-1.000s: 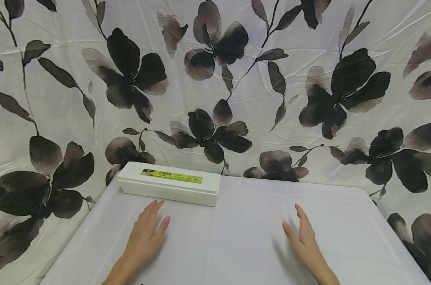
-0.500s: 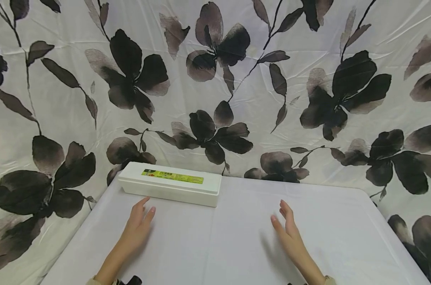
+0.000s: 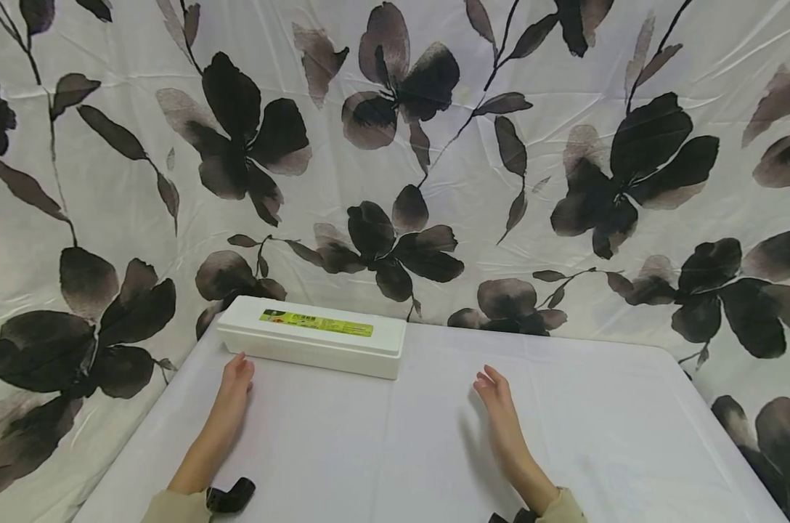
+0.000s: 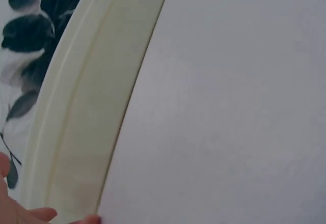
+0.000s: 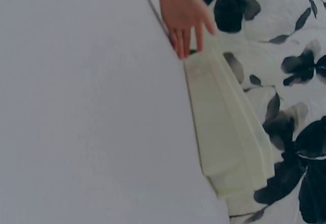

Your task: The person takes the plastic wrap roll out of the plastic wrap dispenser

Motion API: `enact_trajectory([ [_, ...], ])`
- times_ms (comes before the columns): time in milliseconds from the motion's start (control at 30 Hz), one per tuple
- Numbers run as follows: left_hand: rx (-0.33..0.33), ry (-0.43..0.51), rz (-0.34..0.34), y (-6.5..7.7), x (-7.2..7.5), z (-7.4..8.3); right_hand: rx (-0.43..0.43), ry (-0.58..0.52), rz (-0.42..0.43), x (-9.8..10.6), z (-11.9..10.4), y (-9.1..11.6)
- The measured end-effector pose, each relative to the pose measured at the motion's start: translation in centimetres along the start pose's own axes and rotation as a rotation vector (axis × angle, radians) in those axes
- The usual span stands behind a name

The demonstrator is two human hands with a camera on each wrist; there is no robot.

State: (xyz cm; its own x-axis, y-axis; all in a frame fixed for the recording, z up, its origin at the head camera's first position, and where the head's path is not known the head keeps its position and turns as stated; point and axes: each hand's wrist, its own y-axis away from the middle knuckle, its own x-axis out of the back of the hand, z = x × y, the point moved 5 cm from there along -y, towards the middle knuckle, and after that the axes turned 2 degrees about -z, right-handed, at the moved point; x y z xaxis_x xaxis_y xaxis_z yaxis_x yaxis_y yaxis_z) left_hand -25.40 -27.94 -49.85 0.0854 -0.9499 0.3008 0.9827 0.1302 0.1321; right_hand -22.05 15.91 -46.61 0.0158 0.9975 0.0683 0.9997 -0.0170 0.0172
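Note:
A long white lidded box (image 3: pixel 310 357) with a yellow-green label (image 3: pixel 316 323) on top lies at the table's back left. My left hand (image 3: pixel 237 381) is at the box's left front corner, its fingers loosely bent and holding nothing. In the left wrist view, fingertips (image 4: pixel 43 214) show right beside the box's pale side wall (image 4: pixel 102 91). The right wrist view has my left hand (image 5: pixel 184 18) beyond the box's far end, fingers pointing down along it. My right hand (image 3: pixel 497 399) hovers over the table, right of the box, with relaxed fingers and nothing in them.
A white cloth-covered table (image 3: pixel 382 443) spreads under both hands. Behind it hangs a white curtain (image 3: pixel 499 43) printed with dark flowers. Black devices (image 3: pixel 231 496) sit at the wrists, by beige sleeves (image 3: pixel 179 506).
My left hand has moved left and slightly forward, up to the box's left end. My right hand has shifted left and a little forward. The box has stayed in place.

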Motion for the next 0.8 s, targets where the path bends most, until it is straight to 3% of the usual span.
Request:
enact_trajectory([
  [100, 0.016, 0.105, 0.025, -0.5, 0.6, -0.7, -0.013, -0.064, 0.045, -0.9, 0.1, -0.2],
  [333, -0.014, 0.492, 0.086, -1.8, 1.7, -1.2, 0.016, -0.257, 0.080, -2.9, 0.6, -0.9],
  [533, -0.014, 0.560, 0.193, -2.7, 2.7, -1.5, -0.073, -0.425, 0.064, -4.7, 1.7, -1.8],
  [700, -0.056, 0.624, 0.280, -3.9, 3.4, -1.8, -0.174, -0.623, 0.071, -6.3, 2.6, -2.5],
  [800, -0.093, 0.647, 0.322, -4.7, 4.1, -1.6, -0.183, -0.671, 0.092, -7.4, 2.8, -3.2],
])
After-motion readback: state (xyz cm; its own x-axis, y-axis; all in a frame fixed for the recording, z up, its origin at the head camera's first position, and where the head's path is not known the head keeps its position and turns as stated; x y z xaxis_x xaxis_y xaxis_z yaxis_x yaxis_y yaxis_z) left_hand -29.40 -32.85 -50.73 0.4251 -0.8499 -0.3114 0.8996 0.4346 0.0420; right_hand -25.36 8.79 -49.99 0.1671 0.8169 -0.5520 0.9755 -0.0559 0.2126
